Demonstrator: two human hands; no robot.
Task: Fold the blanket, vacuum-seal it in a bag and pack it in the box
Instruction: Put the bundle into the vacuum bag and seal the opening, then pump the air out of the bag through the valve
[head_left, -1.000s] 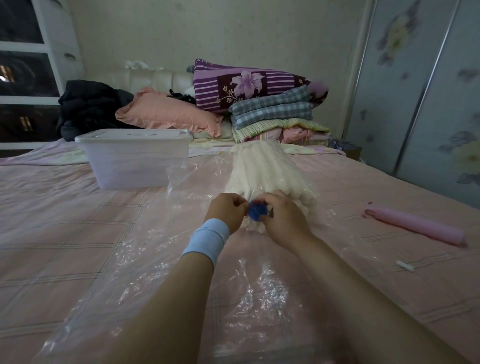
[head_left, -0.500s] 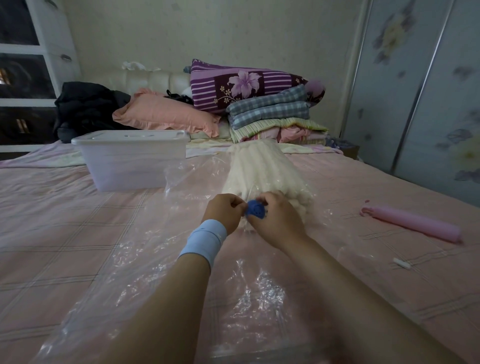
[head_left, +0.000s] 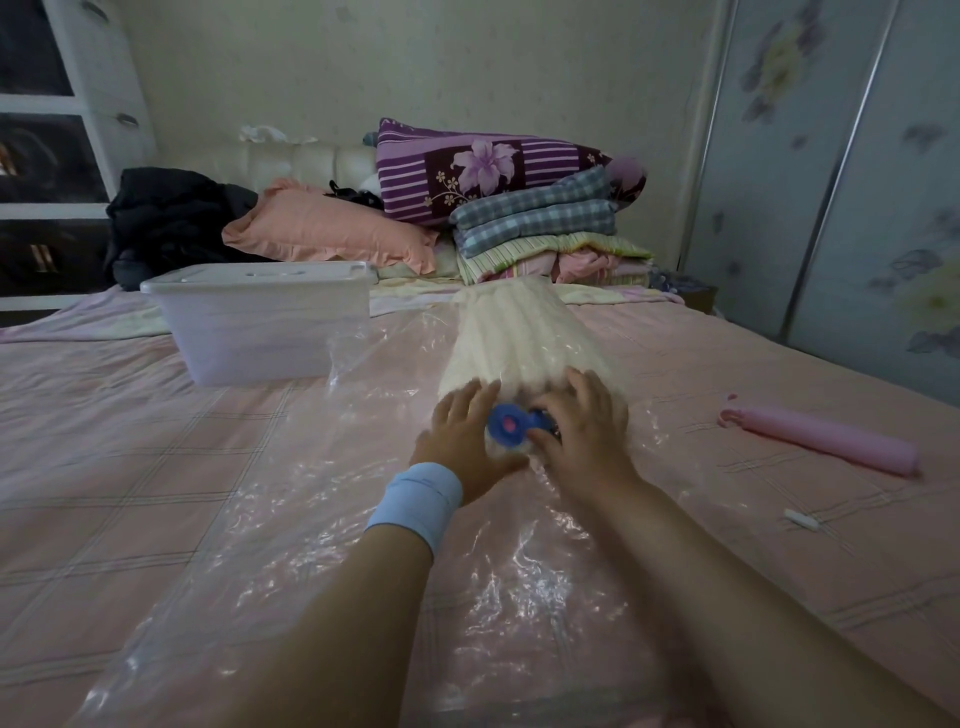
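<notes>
The bed (head_left: 130, 467) is carrying the clear vacuum bag (head_left: 311, 545), which is holding the folded cream blanket (head_left: 519, 332). The lidded box (head_left: 270, 332) is waiting beside it, contents unclear. Left hand (head_left: 462, 436) and right hand (head_left: 582, 431), each grip released, are pressing flat around the blue valve (head_left: 506, 426). Sealing seems to be underway, and drawing the air out is likely coming next.

The left hand (head_left: 462, 441) has blurred fingers, and the right hand (head_left: 582, 431) covers part of the blue valve (head_left: 506, 426), so whether it pinches the cap cannot be told. Both hands hide the near end of the blanket (head_left: 524, 332), and the bottom edge cuts off the bag (head_left: 311, 519) and both forearms. A white thing (head_left: 802, 519) on the bed (head_left: 104, 467) is too small to tell, and the box (head_left: 270, 332) hides its inside behind a cloudy wall.
</notes>
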